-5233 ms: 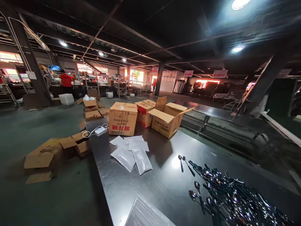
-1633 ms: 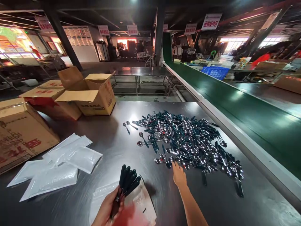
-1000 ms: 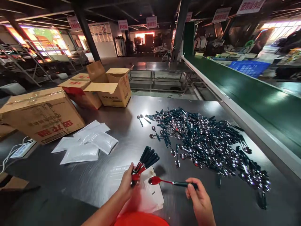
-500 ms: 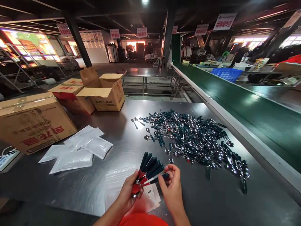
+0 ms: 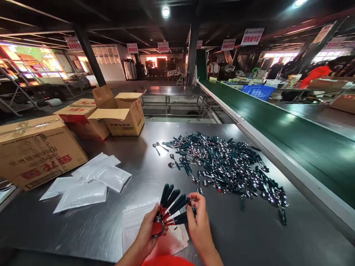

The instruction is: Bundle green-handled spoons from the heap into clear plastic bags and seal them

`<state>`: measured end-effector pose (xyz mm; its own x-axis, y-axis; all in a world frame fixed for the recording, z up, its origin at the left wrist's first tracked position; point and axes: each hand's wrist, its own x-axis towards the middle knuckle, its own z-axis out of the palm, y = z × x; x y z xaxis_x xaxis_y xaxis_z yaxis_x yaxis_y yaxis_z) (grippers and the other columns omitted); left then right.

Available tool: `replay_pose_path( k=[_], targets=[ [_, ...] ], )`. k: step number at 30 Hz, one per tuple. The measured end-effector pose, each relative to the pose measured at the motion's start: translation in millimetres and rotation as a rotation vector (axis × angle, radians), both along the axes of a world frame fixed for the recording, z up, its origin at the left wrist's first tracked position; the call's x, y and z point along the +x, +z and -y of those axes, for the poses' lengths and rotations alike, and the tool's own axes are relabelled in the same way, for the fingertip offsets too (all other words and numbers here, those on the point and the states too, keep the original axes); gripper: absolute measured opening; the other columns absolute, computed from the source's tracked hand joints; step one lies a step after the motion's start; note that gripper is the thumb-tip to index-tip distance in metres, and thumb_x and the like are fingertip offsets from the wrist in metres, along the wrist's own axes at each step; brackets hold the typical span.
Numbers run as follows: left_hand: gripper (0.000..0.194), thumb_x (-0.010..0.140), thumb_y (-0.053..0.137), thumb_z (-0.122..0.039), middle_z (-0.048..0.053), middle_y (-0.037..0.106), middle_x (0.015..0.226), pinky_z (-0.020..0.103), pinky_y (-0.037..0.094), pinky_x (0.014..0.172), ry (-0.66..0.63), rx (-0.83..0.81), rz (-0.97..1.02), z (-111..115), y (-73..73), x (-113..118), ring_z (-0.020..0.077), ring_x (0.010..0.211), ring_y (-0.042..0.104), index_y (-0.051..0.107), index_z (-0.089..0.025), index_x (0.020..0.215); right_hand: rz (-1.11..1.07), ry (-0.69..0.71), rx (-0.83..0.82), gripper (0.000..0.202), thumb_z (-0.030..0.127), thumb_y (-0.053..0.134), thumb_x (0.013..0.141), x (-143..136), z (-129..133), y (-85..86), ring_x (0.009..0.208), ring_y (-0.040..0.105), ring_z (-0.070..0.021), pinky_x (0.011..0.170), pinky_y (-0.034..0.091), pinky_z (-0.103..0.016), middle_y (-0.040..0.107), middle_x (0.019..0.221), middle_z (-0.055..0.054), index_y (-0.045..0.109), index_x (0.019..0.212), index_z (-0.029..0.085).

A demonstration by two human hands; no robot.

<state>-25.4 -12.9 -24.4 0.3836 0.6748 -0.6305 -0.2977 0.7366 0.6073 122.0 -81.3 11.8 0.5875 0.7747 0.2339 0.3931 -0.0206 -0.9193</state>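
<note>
Lower centre of the frame: the left hand [image 5: 147, 229] has its fingers closed around the bowl ends of a bunch of spoons [image 5: 172, 203], held above the worktop [image 5: 238, 236]. Long axes fan from that grip toward the upper right; the dark handle ends lie immediately left of the right hand [image 5: 200, 225], whose fingers are bent and partly spread; whether they grip a handle cannot be determined. The spoon pile [image 5: 222, 162], right of centre, lies nearer the right hand.

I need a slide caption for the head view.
Left hand holds fanned spoons, right hand at their handles, near a spoon pile.
</note>
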Motion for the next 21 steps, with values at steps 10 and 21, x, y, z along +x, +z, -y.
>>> replay_pose_path(
  k=[10, 21],
  targets=[
    [0.041, 0.07, 0.071, -0.053, 0.002, 0.064, 0.06, 0.02, 0.041, 0.037, -0.017, 0.058, 0.013, 3, -2.0, 1, 0.0124, 0.042, 0.057, 0.06, -0.014, 0.074, 0.025, 0.066, -0.027, 0.03, 0.035, 0.057, 0.081, 3, 0, 3.7, 0.087, 0.065, -0.02, 0.077, 0.052, -0.03, 0.067, 0.094, -0.005, 0.051, 0.107, 0.021],
    [0.04, 0.068, 0.074, -0.052, 0.003, 0.064, 0.056, 0.02, 0.038, 0.037, -0.083, 0.064, -0.033, 9, 0.4, -2, 0.0119, 0.04, 0.055, 0.061, -0.014, 0.07, 0.251, 0.239, -0.129, 0.035, 0.032, 0.039, 0.094, 10, 4, 11.7, 0.094, 0.066, -0.0198, 0.077, 0.051, -0.03, 0.07, 0.102, -0.005, 0.046, 0.127, 0.023]
  ],
)
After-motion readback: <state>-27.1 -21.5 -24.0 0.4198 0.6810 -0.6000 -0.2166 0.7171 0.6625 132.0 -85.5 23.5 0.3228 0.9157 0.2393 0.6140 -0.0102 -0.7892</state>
